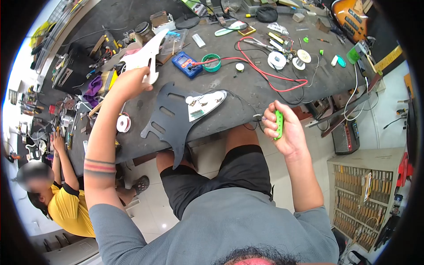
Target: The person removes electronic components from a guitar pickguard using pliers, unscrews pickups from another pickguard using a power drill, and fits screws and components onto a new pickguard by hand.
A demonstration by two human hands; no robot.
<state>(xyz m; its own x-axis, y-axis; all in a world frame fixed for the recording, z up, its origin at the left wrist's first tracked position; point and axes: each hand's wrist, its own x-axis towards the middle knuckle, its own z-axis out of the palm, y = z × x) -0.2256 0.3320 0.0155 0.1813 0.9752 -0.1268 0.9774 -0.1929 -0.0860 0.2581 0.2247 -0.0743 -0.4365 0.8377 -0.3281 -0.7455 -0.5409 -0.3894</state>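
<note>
My left hand [132, 83] is closed on the lower end of a white guitar pickguard [149, 51], held up at the left of the workbench. In my right hand [286, 130], near the bench's front edge, is a bright green guitar pickup [278, 125] with a row of dark dots. Between the hands lies a black pickguard [167, 105] with slots cut in it, one pointed end hanging past the edge. A pale plate [204, 105] carrying knobs or pots and a thin black wire rests against its right side.
On the bench [247, 99] are a blue meter [187, 65], a teal ring-shaped container [211, 62], a red cable [265, 73] and solder spools [277, 60]. A sunburst guitar body [351, 20] stands back right. A co-worker in yellow [66, 210] sits at left.
</note>
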